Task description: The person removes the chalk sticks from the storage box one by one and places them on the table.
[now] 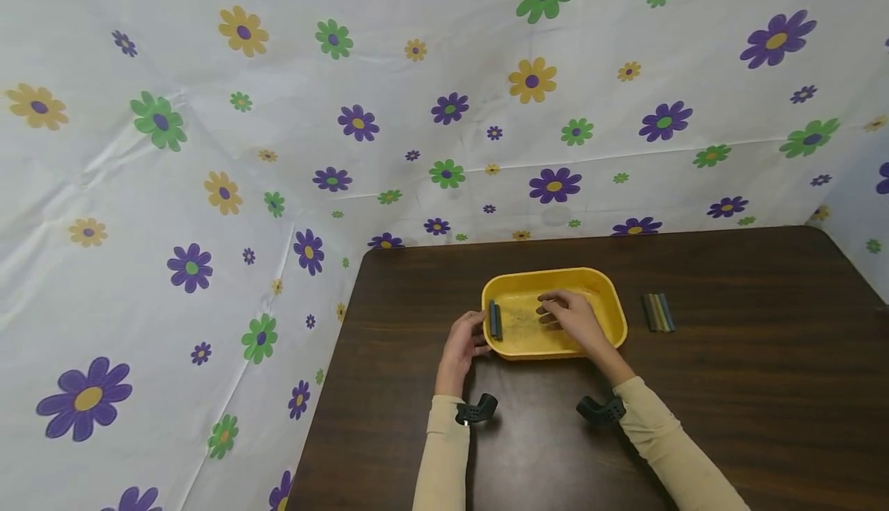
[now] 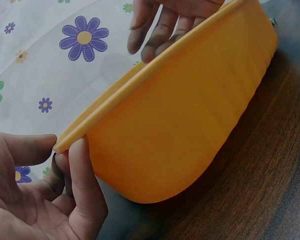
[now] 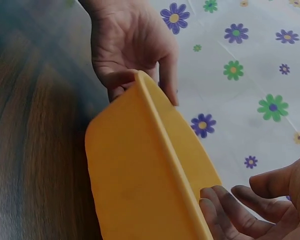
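A yellow plastic tray [image 1: 556, 351] sits on the dark wooden table. My left hand [image 1: 461, 341] pinches its rim at the left end, the thumb on one side and fingers on the other, as the left wrist view shows. Inside the tray, two dark chalk-like sticks [image 1: 495, 321] lie side by side against that left end. Over the middle of the tray is my right hand [image 1: 572, 318], its fingers loosely bent and smudged dark at the tips, with nothing seen in them. Grey smudges mark the tray's floor.
Several more chalk-like sticks [image 1: 657, 313], dark, yellowish and blue-grey, lie in a row on the table [image 1: 750, 387] right of the tray. A white sheet with flower prints [image 1: 389, 148] hangs behind the table and along its left side.
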Available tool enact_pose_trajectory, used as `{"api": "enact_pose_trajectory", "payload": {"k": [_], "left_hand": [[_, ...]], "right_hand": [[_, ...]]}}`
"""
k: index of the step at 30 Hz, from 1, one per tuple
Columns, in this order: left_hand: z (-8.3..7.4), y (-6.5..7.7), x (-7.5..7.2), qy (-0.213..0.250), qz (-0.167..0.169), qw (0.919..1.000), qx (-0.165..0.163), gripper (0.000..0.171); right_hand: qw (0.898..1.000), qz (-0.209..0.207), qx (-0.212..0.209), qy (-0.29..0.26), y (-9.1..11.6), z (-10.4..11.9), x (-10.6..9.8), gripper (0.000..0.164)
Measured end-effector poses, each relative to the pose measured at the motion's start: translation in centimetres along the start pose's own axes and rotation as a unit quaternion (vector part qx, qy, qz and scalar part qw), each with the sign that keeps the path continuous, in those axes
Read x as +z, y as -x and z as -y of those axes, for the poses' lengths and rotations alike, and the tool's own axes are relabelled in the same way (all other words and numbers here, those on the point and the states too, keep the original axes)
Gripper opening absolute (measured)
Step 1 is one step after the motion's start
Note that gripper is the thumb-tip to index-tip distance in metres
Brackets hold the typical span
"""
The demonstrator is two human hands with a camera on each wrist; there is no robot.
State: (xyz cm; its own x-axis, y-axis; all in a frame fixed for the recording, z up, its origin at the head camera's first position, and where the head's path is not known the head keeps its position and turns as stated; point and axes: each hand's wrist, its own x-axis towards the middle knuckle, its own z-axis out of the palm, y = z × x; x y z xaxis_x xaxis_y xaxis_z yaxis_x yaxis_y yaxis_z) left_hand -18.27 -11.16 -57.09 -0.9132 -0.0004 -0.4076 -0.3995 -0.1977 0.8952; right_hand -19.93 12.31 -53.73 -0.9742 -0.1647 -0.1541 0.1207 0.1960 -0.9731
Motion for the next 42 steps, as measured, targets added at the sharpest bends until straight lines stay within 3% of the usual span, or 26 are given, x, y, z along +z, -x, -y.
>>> {"api": "enact_pose_trajectory", "payload": {"k": [6, 24, 42], "left_hand": [[0.1, -0.1, 0.2, -0.003, 0.003, 1.0, -0.002, 0.03], [0.0, -0.1, 0.2, -0.001, -0.011, 0.9999, -0.009, 0.026], [0.2, -0.2, 0.1, 0.01, -0.009, 0.9998, -0.017, 0.019]], "right_hand": [[1.0, 0.013, 0.018, -0.02, -0.4, -0.2, 1.0, 0.037], [0.996, 0.037, 0.055, -0.063, -1.4, -0.1, 4.1, 0.037], [0.995, 0.039, 0.078, -0.048, -1.9, 0.2, 5.6, 0.037]]}}
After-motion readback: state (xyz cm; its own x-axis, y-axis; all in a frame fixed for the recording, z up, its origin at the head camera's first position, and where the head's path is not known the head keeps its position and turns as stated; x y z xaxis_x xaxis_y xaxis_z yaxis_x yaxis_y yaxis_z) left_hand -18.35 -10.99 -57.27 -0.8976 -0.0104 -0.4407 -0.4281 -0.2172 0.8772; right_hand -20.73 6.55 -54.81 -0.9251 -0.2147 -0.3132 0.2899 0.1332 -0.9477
